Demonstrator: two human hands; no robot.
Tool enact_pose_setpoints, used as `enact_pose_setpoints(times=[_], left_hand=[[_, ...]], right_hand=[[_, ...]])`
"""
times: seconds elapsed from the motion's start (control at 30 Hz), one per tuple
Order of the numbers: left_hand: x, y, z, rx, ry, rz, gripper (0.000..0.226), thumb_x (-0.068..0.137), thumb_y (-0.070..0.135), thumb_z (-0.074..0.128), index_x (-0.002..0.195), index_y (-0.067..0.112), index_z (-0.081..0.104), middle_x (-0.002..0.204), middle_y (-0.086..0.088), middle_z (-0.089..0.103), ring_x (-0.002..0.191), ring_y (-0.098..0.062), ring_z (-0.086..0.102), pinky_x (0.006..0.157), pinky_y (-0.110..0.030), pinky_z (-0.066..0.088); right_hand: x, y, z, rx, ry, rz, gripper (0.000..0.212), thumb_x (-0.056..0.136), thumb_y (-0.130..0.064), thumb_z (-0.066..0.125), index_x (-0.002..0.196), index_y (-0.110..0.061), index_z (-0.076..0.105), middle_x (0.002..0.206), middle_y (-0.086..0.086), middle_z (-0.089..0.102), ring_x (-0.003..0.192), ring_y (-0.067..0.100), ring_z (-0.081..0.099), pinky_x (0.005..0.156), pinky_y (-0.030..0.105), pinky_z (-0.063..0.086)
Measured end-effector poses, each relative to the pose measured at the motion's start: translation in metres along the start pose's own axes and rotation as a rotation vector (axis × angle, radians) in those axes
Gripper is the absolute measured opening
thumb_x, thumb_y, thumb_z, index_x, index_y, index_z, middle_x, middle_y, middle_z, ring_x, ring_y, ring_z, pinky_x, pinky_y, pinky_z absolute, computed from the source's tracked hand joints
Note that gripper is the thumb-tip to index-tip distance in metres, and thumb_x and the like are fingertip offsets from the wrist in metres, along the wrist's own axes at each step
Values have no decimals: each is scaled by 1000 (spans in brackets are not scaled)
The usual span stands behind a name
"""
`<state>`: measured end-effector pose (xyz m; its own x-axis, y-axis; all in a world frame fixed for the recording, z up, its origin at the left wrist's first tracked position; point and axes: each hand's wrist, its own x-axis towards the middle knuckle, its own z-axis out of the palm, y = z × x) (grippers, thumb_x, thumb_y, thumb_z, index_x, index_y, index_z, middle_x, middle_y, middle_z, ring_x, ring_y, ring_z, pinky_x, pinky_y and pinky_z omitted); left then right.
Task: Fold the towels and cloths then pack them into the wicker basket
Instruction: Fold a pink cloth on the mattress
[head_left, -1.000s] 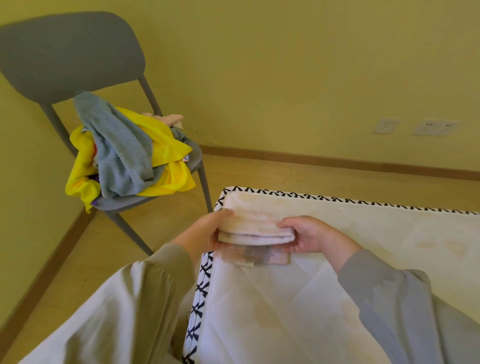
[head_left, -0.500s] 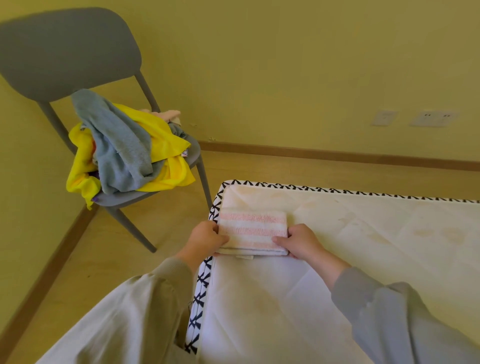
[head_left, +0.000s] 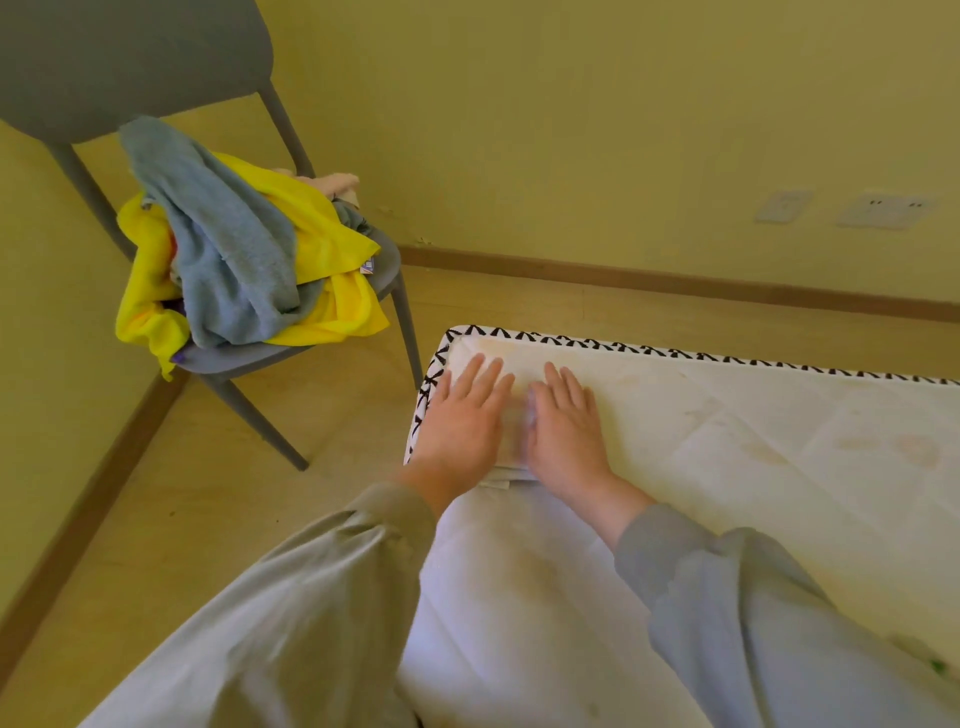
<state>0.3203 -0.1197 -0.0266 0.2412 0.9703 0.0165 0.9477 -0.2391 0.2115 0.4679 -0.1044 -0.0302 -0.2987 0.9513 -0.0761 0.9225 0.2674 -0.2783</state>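
Nearest the camera: two sleeves enter from the bottom edge. The left sleeve lies off the left side of the white pad; the right sleeve crosses over the pad's near part.

Left hand: palm down, fingers straight and slightly spread, nothing gripped. It lies flat on the folded towel at the pad's far-left corner, with its outer edge close to the pad's left trim.

Right hand: same posture, palm down, fingers straight, flat on the same towel, just beside the left hand. Neither hand curls round anything.

Folded towel: mostly covered by the hands. Only a pale strip between them and a layered near edge below the wrists can be seen; the pattern is too blurred to read. It sits on the pad, just inside the far-left corner.

Pad surface: white, creased, with faint yellowish stains towards its right part. Black-and-white trim runs along the far and left edges.

Left of the pad and beyond its corner, on the wooden floor: a grey chair. On its seat is an unfolded heap, with a grey-blue towel draped over a yellow cloth and a pale pink cloth at the back.

Beyond the pad: a brown skirting board and yellow wall, with two wall sockets above the pad's far-right part.
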Motion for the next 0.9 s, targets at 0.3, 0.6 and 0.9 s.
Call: enact_pose_setpoints(times=[0.3,0.6,0.9], left_hand=[[-10,-2,32,114,-220,-113,59,102,39,15,151,21,-12,159,3,-17,145,-17,-19,117,-45,-6],[-14,-11,36,153,-236,-122,63,100,47,11,149,20,-17,158,2,-20,145,-16,-19,119,-47,0],[-14,-18,19,163,-348,-113,68,99,52,11,150,15,-15,157,0,-21,144,-15,-20,119,-46,0]], right_hand=[[-2,18,40,-127,-26,-40,66,91,-42,10,149,-15,25,158,1,17,147,18,9,116,45,4],[-2,29,45,-147,-30,-72,70,89,-48,10,151,-16,16,160,-1,8,147,13,3,116,45,3],[-5,36,35,-52,-127,3,75,89,-57,7,152,-18,-1,159,-4,-11,145,10,-13,117,41,-2]])
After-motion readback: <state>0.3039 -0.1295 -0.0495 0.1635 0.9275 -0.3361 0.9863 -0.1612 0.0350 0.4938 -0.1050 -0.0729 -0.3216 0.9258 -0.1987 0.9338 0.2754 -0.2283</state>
